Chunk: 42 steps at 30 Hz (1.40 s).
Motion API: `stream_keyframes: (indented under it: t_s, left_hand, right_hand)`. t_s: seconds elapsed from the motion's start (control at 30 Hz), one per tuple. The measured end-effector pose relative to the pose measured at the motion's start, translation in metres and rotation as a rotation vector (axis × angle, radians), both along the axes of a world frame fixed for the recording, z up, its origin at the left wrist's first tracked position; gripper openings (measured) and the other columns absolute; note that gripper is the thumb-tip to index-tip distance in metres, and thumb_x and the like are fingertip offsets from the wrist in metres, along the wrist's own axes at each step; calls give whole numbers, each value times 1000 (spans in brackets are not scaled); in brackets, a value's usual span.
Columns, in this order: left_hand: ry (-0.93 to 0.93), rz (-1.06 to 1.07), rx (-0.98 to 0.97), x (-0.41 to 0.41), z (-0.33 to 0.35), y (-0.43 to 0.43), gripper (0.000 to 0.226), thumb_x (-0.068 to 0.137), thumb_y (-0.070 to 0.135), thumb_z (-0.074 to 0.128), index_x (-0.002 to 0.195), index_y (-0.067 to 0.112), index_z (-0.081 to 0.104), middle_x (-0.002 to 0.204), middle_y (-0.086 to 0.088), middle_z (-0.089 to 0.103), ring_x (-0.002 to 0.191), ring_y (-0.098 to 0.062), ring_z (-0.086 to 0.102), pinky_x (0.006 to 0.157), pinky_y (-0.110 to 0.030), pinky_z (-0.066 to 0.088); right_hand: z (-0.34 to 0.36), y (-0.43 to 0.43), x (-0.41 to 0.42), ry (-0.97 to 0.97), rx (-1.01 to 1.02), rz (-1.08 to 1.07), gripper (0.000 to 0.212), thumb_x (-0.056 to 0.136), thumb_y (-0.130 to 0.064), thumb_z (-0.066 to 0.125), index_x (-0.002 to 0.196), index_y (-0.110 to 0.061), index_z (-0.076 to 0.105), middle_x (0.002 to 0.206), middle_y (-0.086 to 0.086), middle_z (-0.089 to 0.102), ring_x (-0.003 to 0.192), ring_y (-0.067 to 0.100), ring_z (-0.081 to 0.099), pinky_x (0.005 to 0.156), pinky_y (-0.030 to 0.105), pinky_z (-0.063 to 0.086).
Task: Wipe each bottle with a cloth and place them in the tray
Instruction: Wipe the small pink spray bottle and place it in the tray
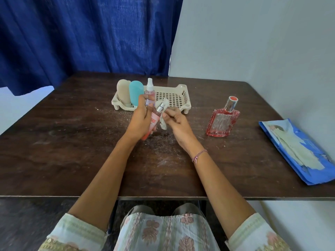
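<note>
Pink bottle [155, 120]: long axis tilted, cap up toward tray [181, 91];
Left hand [139, 120]: gripping its body;
Right hand [178, 124]: pinching the cloth [163, 124]

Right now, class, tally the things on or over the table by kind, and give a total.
Bottles: 5 (beige bottle, teal bottle, clear spray bottle, pink spray bottle, red perfume bottle)
Tray: 1
Cloth: 1
Blue packet: 1
Total: 8

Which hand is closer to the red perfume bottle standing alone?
Right. The right hand, pinching the cloth, is left of the perfume bottle; the left hand, gripping the pink spray bottle, lies farther left.
</note>
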<state>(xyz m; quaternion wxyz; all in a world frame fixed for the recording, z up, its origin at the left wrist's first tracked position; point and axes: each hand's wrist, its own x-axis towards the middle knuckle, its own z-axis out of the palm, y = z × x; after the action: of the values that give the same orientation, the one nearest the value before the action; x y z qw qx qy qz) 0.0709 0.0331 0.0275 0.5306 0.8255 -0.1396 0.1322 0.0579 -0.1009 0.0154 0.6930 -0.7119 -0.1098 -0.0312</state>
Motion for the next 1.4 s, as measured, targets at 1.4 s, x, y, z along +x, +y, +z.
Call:
stream_keyframes:
  t_s: [1.4]
  left_hand:
    - [-116,87,-264,3,-4,-4,17,103,24,34,96,16,48,83,11,56,68,8,54,63,-14,44]
  right_hand:
    - [0,-33,-21,-354,-872,-26,22,86,-16,57,99,-21,73,97,-7,63,94,7,44,81,25,41]
